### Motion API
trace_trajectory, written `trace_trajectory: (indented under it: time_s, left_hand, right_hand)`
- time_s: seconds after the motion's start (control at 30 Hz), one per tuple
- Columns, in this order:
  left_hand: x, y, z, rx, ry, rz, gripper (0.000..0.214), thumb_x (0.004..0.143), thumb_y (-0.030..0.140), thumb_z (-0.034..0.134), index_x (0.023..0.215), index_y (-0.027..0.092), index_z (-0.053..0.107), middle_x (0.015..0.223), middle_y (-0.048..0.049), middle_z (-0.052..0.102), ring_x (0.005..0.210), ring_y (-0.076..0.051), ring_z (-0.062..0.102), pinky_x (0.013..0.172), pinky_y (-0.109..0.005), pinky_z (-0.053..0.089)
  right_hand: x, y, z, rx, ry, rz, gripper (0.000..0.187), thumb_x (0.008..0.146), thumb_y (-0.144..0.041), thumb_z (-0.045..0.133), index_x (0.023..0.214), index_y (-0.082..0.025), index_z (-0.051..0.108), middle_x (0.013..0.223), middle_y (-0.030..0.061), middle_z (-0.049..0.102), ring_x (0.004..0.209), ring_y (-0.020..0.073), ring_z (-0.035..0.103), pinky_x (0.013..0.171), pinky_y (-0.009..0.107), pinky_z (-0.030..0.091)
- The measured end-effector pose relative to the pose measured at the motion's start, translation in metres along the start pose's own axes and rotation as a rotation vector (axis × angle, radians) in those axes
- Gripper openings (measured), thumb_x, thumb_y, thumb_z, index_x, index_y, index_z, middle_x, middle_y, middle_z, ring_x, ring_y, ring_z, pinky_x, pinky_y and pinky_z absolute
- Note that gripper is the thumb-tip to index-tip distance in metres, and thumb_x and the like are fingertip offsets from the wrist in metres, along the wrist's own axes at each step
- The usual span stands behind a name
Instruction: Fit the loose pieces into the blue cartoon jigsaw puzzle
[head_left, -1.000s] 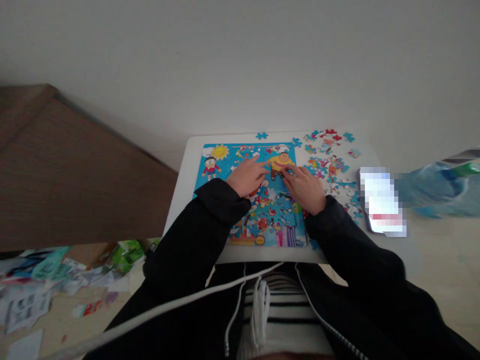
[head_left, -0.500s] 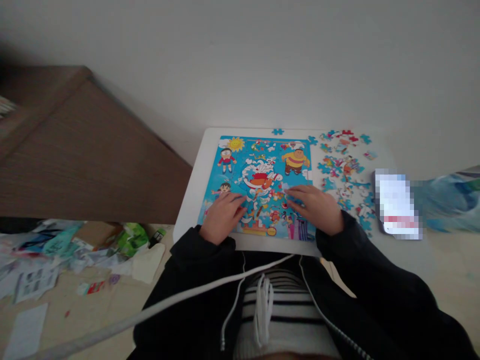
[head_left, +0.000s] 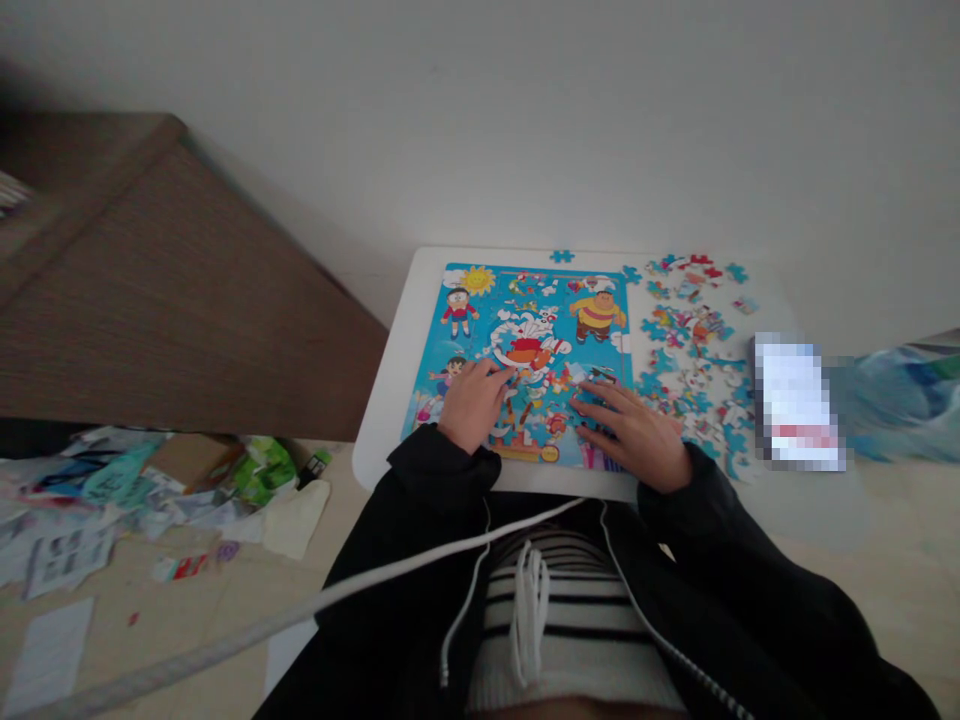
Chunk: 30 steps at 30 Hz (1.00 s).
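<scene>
A blue cartoon jigsaw puzzle (head_left: 480, 310) lies on a small white table (head_left: 394, 350), its printed border framing loose, overlapping pieces around the middle. My left hand (head_left: 472, 402) rests over its lower left part, fingers stretched toward the centre, and I see no piece in them. Over the lower right part, my right hand (head_left: 630, 430) has its fingers spread across the pieces. Loose puzzle pieces (head_left: 686, 380) are heaped just right of the board, beside my right hand. What lies under my palms is hidden.
A phone (head_left: 799, 400) with a blurred screen lies at the table's right. One loose blue piece (head_left: 561, 257) sits at the back edge. A brown wooden cabinet (head_left: 225, 300) stands left, with bags and papers (head_left: 187, 490) on the floor. A white cord (head_left: 337, 590) crosses before me.
My left hand has shifted up and right over the puzzle, toward its middle. My right hand has moved slightly down and right, its fingers more spread. The view has tilted a little.
</scene>
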<state>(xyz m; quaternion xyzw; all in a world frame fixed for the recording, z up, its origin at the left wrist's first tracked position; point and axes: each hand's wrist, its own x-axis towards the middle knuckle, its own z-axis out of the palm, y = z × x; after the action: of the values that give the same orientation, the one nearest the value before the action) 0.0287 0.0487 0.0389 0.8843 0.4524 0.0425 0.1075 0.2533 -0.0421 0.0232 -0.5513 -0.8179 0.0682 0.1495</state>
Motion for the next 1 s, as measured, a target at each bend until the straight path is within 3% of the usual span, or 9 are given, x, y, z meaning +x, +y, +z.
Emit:
trace_trajectory:
  time_s: [0.23, 0.5, 0.7, 0.9, 1.0]
  left_hand:
    - [-0.005, -0.008, -0.005, -0.101, -0.035, 0.045, 0.029, 0.087, 0.017, 0.045, 0.113, 0.017, 0.059, 0.101, -0.0072, 0.059, 0.095, -0.020, 0.055, 0.087, -0.034, 0.043]
    - [-0.011, -0.004, -0.003, -0.089, -0.057, 0.035, 0.028, 0.084, 0.021, 0.053, 0.110, 0.014, 0.060, 0.100, -0.0079, 0.059, 0.095, -0.022, 0.054, 0.086, -0.035, 0.044]
    - [-0.011, 0.001, -0.004, -0.114, -0.047, 0.019, 0.027, 0.085, 0.022, 0.053, 0.109, 0.014, 0.061, 0.097, -0.0075, 0.059, 0.094, -0.022, 0.055, 0.085, -0.035, 0.045]
    - [-0.003, 0.008, -0.003, -0.063, 0.022, 0.019, 0.035, 0.084, 0.030, 0.054, 0.115, 0.013, 0.056, 0.106, -0.0092, 0.056, 0.099, -0.023, 0.052, 0.090, -0.035, 0.042]
    - [0.003, 0.008, -0.002, -0.015, 0.000, 0.044, 0.037, 0.083, 0.029, 0.056, 0.117, 0.013, 0.054, 0.112, -0.0101, 0.054, 0.104, -0.025, 0.050, 0.092, -0.036, 0.040]
  right_hand:
    - [-0.002, 0.001, -0.003, 0.017, 0.013, 0.018, 0.032, 0.088, -0.033, 0.046, 0.114, -0.022, 0.061, 0.120, 0.0089, 0.059, 0.110, 0.0229, 0.054, 0.090, 0.042, 0.049]
    - [-0.011, 0.002, -0.001, 0.010, 0.056, 0.018, 0.037, 0.084, -0.040, 0.051, 0.115, -0.021, 0.060, 0.120, 0.0093, 0.059, 0.111, 0.0241, 0.054, 0.090, 0.044, 0.048]
    - [-0.010, 0.003, 0.000, 0.071, 0.113, 0.030, 0.027, 0.086, -0.032, 0.050, 0.106, -0.022, 0.065, 0.108, 0.0067, 0.066, 0.100, 0.0197, 0.060, 0.086, 0.038, 0.050]
    - [-0.010, 0.004, 0.000, 0.149, 0.140, 0.086, 0.026, 0.086, -0.031, 0.050, 0.106, -0.022, 0.065, 0.102, 0.0047, 0.068, 0.095, 0.0179, 0.062, 0.084, 0.034, 0.051]
    - [-0.013, 0.006, -0.003, 0.161, 0.165, 0.132, 0.026, 0.086, -0.033, 0.050, 0.106, -0.025, 0.065, 0.103, 0.0038, 0.068, 0.096, 0.0178, 0.062, 0.084, 0.034, 0.051]
